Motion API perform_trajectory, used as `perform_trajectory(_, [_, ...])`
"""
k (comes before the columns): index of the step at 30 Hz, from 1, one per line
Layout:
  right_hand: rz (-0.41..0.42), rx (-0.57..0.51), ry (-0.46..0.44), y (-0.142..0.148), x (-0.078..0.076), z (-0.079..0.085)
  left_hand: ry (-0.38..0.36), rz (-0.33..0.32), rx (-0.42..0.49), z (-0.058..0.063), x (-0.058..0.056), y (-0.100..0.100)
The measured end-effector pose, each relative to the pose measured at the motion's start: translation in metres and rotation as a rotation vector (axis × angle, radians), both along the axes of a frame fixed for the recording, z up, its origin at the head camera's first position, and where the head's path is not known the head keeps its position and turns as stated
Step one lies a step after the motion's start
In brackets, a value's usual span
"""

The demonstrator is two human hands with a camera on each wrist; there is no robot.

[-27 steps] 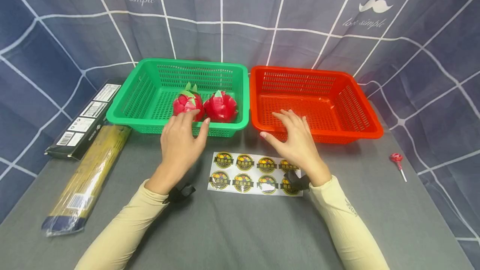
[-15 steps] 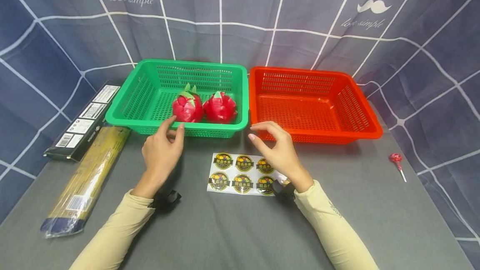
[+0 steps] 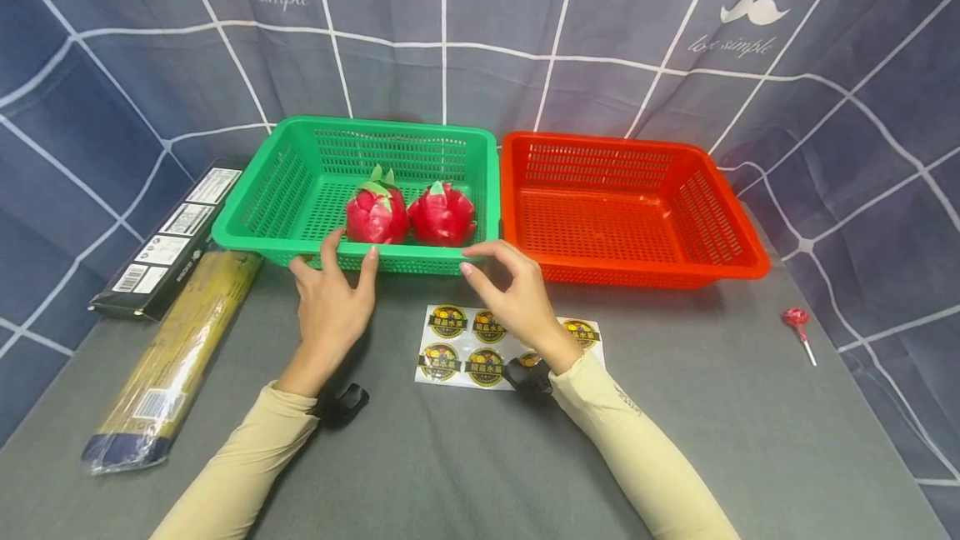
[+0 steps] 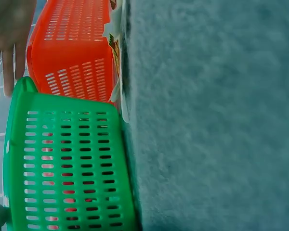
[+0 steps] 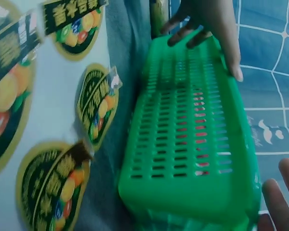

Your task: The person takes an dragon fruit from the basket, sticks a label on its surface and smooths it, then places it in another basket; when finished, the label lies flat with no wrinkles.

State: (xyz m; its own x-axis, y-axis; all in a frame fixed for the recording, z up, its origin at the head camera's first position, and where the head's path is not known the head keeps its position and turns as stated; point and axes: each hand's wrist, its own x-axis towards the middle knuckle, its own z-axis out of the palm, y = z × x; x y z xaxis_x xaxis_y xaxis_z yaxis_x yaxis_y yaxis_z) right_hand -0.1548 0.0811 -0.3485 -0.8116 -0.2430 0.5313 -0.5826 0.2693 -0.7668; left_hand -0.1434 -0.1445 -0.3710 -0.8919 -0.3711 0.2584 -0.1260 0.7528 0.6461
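My left hand [image 3: 333, 307] is at the front of the green basket [image 3: 420, 253], fingers spread and thumb tip right at the rim. In the right wrist view, that left hand [image 5: 207, 21] reaches over the basket's far end. Near the basket's front right corner is my right hand [image 3: 517, 294], its thumb and index finger apart and their tips close to the rim. The fingers of the right hand [image 4: 9, 43] look straight in the left wrist view. Two dragon fruits, one with green leaves [image 3: 377, 217] and a redder one [image 3: 442, 217], lie side by side in the green basket.
A red basket [image 3: 615, 269] stands against the green one's right side. Below my right hand lies a sheet of round fruit stickers [image 3: 487, 367]. A black box [image 3: 165, 244] and a clear pack of dried noodles [image 3: 180, 365] lie at left, a lollipop [image 3: 797, 319] at right.
My right hand has moved left from the red basket to the green basket's right corner. The left hand drew back from over the dragon fruits to the front rim and spread its fingers.
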Motion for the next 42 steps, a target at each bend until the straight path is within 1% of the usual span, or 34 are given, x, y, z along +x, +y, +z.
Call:
perform_trajectory(5, [0.016, -0.064, -0.049, -0.013, -0.011, 0.003, -0.001, -0.015, 0.076, -0.001, -0.002, 0.003])
perform_trajectory(9, [0.009, -0.057, -0.038, -0.023, -0.022, 0.009, 0.016, -0.029, 0.107, -0.003, -0.002, 0.003])
perform_trajectory(12, [-0.009, -0.035, -0.045, -0.03, -0.033, 0.013, 0.042, -0.027, 0.099, -0.005, -0.003, 0.004])
perform_trajectory(15, [-0.024, -0.033, -0.089, -0.036, -0.047, 0.015, 0.061, -0.017, 0.077, -0.007, -0.004, 0.004])
perform_trajectory(20, [-0.079, -0.019, -0.149, -0.045, -0.069, 0.02, 0.061, 0.001, 0.059, -0.008, -0.003, 0.005])
perform_trajectory(23, [-0.092, -0.012, -0.187, -0.048, -0.08, 0.024, 0.064, 0.005, 0.053, -0.008, -0.003, 0.004])
perform_trajectory(25, [-0.117, 0.016, -0.206, -0.05, -0.087, 0.026, 0.07, 0.004, 0.051, -0.009, -0.003, 0.004])
perform_trajectory(28, [-0.18, 0.083, -0.234, -0.052, -0.096, 0.029, 0.081, -0.002, 0.043, -0.009, -0.003, 0.005])
perform_trajectory(30, [-0.228, 0.137, -0.251, -0.052, -0.098, 0.031, 0.085, -0.005, 0.036, -0.01, -0.004, 0.005])
perform_trajectory(35, [-0.25, 0.261, -0.271, -0.054, -0.1, 0.031, 0.088, 0.001, 0.028, -0.011, -0.004, 0.006])
perform_trajectory(39, [-0.27, 0.42, -0.257, -0.059, -0.099, 0.029, 0.089, 0.006, 0.029, -0.01, -0.004, 0.005])
perform_trajectory(42, [-0.292, 0.575, -0.231, -0.063, -0.098, 0.027, 0.084, 0.004, 0.021, -0.01, -0.004, 0.004])
